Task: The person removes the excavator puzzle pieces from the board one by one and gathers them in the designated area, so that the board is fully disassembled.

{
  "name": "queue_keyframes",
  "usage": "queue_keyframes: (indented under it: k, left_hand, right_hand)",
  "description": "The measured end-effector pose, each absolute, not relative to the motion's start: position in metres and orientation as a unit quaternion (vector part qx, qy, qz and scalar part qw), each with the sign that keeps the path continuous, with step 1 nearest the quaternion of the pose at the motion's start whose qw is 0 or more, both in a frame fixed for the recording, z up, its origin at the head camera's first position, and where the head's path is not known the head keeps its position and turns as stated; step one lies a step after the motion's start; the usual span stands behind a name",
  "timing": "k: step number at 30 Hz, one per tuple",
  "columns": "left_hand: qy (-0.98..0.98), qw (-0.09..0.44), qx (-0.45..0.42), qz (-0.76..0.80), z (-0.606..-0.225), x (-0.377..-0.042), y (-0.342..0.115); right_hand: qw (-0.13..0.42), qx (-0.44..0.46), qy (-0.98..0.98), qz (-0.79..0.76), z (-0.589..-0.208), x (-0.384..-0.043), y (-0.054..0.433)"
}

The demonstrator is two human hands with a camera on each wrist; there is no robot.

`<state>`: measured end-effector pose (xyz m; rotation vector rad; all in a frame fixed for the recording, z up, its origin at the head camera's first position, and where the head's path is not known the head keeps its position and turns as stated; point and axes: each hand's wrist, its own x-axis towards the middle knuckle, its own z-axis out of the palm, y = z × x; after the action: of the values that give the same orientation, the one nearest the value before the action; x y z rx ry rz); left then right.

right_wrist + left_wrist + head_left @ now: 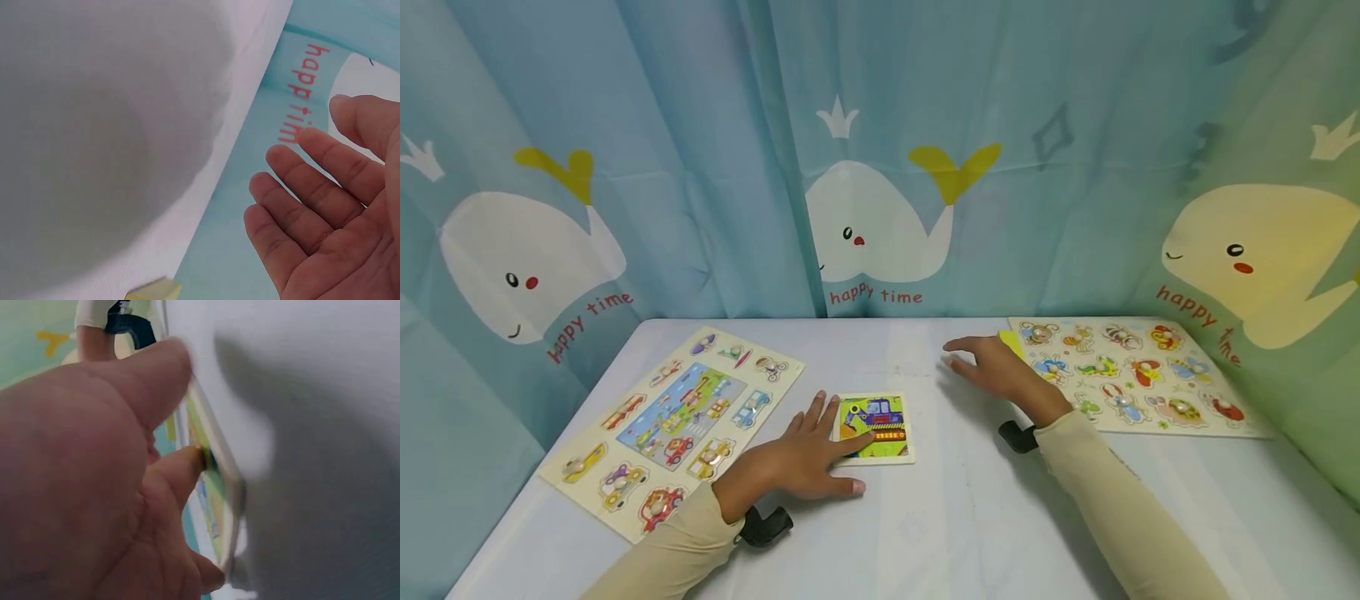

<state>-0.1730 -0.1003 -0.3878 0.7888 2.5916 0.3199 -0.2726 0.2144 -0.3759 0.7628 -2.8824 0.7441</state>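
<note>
One white surface (940, 533) supports two large boards: the vehicle board (681, 417) at left, the insect board (1150, 392) at right. My right grip (997, 368) hovers near the insect board, fingers loosely extended, holding nothing. My left grip (801, 460) is spread wide, also empty, its index finger resting on the small square puzzle (883, 415). It lies flat between the boards, nearer the vehicle board.

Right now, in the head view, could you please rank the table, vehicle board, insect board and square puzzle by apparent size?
1. Table
2. Vehicle board and insect board: too alike to rank, since each is partly hidden
3. Square puzzle
</note>
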Motion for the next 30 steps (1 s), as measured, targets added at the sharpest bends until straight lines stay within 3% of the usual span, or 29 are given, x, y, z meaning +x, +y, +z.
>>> queue_keyframes:
  k: [14, 30]
  left_hand:
    - [0.92, 0.219, 0.301, 0.123, -0.385, -0.171, -0.094]
    - [0.921, 0.245, 0.279, 0.115, -0.39, -0.173, -0.097]
  right_hand:
    - [-0.001, 0.278, -0.918, 0.283, -0.373, -0.264, 0.177]
    - [-0.096, 0.335, -0.888, 0.299, -0.373, -0.254, 0.127]
